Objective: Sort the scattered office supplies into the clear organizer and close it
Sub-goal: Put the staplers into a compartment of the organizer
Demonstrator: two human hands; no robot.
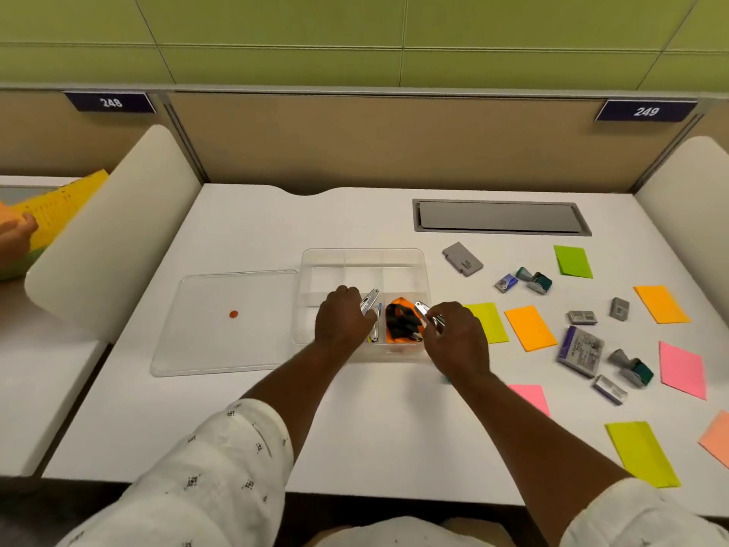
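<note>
A clear organizer (363, 257) with several compartments sits mid-table. Its clear lid (225, 321), marked with an orange dot, lies flat to its left. My left hand (341, 313) is over the organizer's front left compartment, shut on a silver stapler (370, 300). My right hand (457, 337) is at the organizer's front right corner, shut on a second silver metal tool (424, 310). Between my hands, black binder clips (400, 319) lie on orange paper inside a front compartment. Sticky notes and small boxes are scattered on the table to the right.
Right of the organizer lie yellow (489, 321), orange (530, 327), pink (682, 369) and green (572, 261) notes, staple boxes (580, 351), teal stampers (631, 367) and a grey case (462, 259). A cable hatch (499, 217) is at the back. Another person's hand (15, 230) holds yellow paper far left.
</note>
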